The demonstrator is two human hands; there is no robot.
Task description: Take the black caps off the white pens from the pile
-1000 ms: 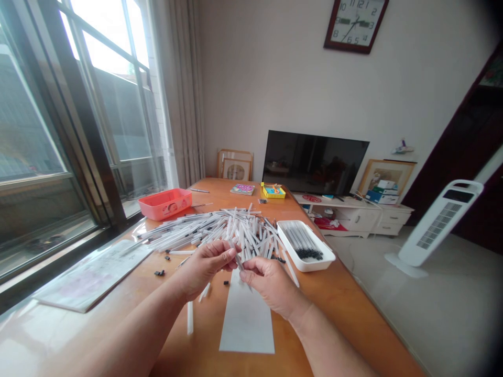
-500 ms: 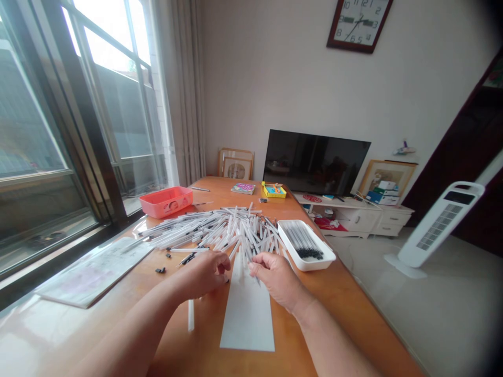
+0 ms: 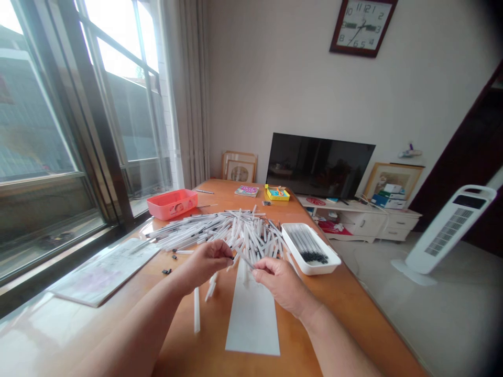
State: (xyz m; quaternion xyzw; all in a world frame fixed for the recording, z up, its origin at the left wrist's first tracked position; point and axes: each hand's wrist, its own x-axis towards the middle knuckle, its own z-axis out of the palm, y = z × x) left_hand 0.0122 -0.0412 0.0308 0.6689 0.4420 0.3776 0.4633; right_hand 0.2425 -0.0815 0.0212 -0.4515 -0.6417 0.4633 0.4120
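Observation:
My right hand (image 3: 275,275) pinches the near end of a slim translucent pen (image 3: 245,258), which points up and left toward my other hand. The fingers of my left hand (image 3: 212,260) are closed on a small black pen cap (image 3: 231,257), close to the pen's far end. Whether cap and pen touch, I cannot tell. Just beyond both hands spreads a large heap of white and clear pen tubes (image 3: 220,225). A strip of white paper (image 3: 253,324) lies under the right fingers. Some loose tubes (image 3: 197,311) lie by my left wrist.
A white tray (image 3: 332,266) of black-tipped pens stands right of the heap. A red plastic basket (image 3: 173,204) is at the back left. Small black caps (image 3: 167,272) and a flat booklet (image 3: 102,272) lie to the left. Farther back are a magazine (image 3: 247,191) and a yellow box (image 3: 278,194).
My left hand has risen from near the tabletop, now with the black cap visible at its fingertips. The pen in my right hand now slants toward it. The view has shifted slightly.

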